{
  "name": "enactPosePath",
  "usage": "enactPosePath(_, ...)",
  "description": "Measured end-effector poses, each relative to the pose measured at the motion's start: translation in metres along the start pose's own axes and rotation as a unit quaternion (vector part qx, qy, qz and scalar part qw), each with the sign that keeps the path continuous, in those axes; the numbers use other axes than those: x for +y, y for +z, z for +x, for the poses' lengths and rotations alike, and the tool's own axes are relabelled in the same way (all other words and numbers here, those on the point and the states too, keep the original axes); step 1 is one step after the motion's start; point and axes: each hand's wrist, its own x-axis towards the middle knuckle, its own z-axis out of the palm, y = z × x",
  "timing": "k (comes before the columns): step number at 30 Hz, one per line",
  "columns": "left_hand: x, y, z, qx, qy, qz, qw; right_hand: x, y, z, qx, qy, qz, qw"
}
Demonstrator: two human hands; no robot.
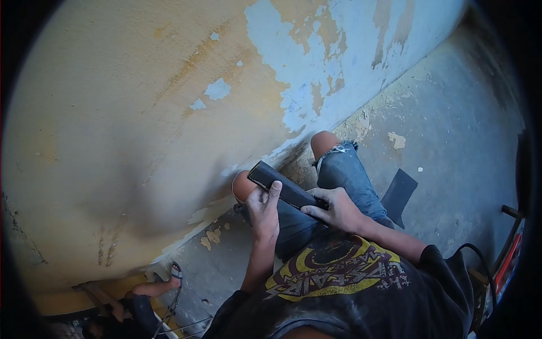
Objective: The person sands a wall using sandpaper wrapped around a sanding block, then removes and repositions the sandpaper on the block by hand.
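Note:
A long dark block [285, 186], which looks wrapped in black sheet, lies slantwise across both hands above my knees. My left hand [265, 209] is closed round its upper left part, with the thumb lying along the top. At its lower right end my right hand [336, 208] grips it, thumb and fingers pressed on the dark sheet. Both hands are dusted with pale powder. Just in front of the block stands the wall [214, 130], its yellowish paint peeled to bluish white in patches.
A dark flat sheet [400, 195] lies on the grey floor [451, 141] to the right of my knees. Paint flakes [397, 140] are scattered along the wall's foot. Another person [141, 305] is at the lower left. A dark cable [480, 254] and a red object [508, 260] are at the right edge.

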Motion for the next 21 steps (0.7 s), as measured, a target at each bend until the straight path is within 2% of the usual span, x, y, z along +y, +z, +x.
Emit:
enactPosePath(2,-0.008,0.001,-0.002,-0.007,0.025,0.029,0.999,0.008,-0.001,-0.003,-0.031,0.018,0.055,0.998)
enactPosePath(4,-0.011,0.005,-0.004,0.024,0.041,0.025,0.999,0.013,-0.004,-0.004,-0.214,0.083,0.111,0.967)
enactPosePath(5,-0.012,0.002,-0.003,0.023,0.044,0.025,0.998,0.014,-0.005,-0.005,-0.213,0.081,0.11,0.967)
enactPosePath(7,-0.014,-0.006,-0.002,-0.008,0.03,0.041,0.999,0.017,-0.009,-0.012,-0.289,0.14,0.369,0.872)
enactPosePath(8,-0.013,-0.009,-0.003,-0.007,0.03,0.04,0.999,0.03,-0.013,-0.009,-0.337,0.136,0.418,0.833)
enactPosePath(9,-0.007,-0.011,-0.005,-0.073,0.024,-0.013,0.997,0.04,-0.013,-0.008,-0.338,0.136,0.418,0.832)
enactPosePath(10,-0.003,-0.012,-0.004,-0.14,0.021,-0.067,0.988,0.049,-0.013,-0.006,-0.357,0.158,0.487,0.781)
enactPosePath(11,-0.002,-0.012,0.0,-0.142,0.026,-0.065,0.987,0.056,-0.013,-0.003,-0.373,0.177,0.551,0.725)
enactPosePath(13,0.003,-0.011,0.011,-0.379,0.117,-0.119,0.91,0.066,-0.007,0.007,-0.404,0.151,0.562,0.706)
enactPosePath(14,0.005,-0.011,0.022,-0.452,0.144,-0.118,0.872,0.071,-0.001,0.01,-0.433,0.136,0.54,0.709)
enactPosePath(15,0.003,-0.009,0.034,-0.451,0.138,-0.116,0.874,0.074,0.006,0.011,-0.46,0.123,0.519,0.71)
enactPosePath(16,-0.002,-0.006,0.049,-0.537,0.176,-0.165,0.809,0.077,0.012,0.018,-0.489,0.127,0.529,0.681)
enactPosePath(17,-0.008,-0.004,0.063,-0.614,0.215,-0.212,0.729,0.069,0.015,0.021,-0.489,0.127,0.532,0.679)
enactPosePath(18,-0.014,0.0,0.073,-0.655,0.233,-0.243,0.676,0.057,0.016,0.024,-0.52,0.111,0.525,0.665)
enactPosePath(19,-0.017,0.005,0.071,-0.654,0.235,-0.241,0.678,0.049,0.015,0.026,-0.552,0.094,0.514,0.65)
enactPosePath(21,-0.023,0.016,0.068,-0.618,0.183,-0.364,0.673,0.045,0.014,0.027,-0.559,0.1,0.494,0.658)
